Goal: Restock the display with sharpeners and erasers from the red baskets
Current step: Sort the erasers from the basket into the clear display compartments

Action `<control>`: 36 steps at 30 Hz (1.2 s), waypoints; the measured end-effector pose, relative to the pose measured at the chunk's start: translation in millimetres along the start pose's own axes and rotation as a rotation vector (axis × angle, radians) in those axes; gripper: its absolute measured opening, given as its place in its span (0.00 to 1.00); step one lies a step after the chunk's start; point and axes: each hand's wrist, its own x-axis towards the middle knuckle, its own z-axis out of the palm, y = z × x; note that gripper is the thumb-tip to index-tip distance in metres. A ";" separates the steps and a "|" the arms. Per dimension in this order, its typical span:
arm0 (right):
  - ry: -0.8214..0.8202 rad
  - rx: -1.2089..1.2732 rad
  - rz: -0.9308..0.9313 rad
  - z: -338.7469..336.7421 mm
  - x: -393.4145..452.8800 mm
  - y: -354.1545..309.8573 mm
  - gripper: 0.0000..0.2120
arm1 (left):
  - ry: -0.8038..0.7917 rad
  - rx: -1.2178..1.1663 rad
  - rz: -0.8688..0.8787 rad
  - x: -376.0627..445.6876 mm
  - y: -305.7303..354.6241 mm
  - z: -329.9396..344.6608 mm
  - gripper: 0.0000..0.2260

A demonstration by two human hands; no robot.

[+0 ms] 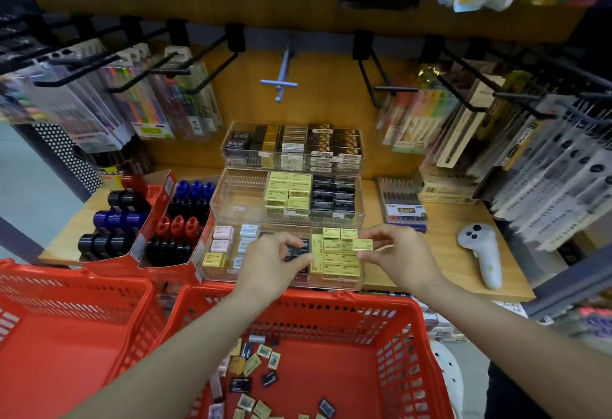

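My right hand (397, 254) pinches a yellow eraser (362, 244) above the right compartment of the front clear display tray (344, 282), which is packed with yellow erasers (334, 263). My left hand (271, 264) reaches over the tray's middle compartment, where dark erasers (293, 253) lie, fingertips touching the edge of the yellow stack. Whether it holds one I cannot tell. Below, the right red basket (331, 306) holds several loose yellow, black and white erasers (255, 365). The left red basket (76, 289) looks bare inside.
Red cardboard boxes (167, 186) with black, blue and red sharpeners (180, 223) stand left of the tray. Two more clear trays of erasers (291, 193) sit behind. A white controller (483, 253) lies on the wooden shelf at right. Pen packs hang on hooks around.
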 end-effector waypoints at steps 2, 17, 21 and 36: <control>0.041 -0.063 -0.020 3.9 7.5 10.7 0.15 | -0.045 0.048 -0.030 14.5 -0.9 10.9 0.16; 0.112 -0.135 -0.173 40.3 27.5 30.4 0.09 | -0.037 0.464 -0.026 61.4 15.4 62.4 0.17; 0.126 -0.130 -0.165 43.9 29.1 31.7 0.08 | -0.048 0.423 -0.059 63.9 17.8 62.2 0.16; -0.537 0.709 0.321 -40.1 -65.8 -80.2 0.17 | -0.307 -1.118 -0.519 -31.8 62.9 -52.7 0.17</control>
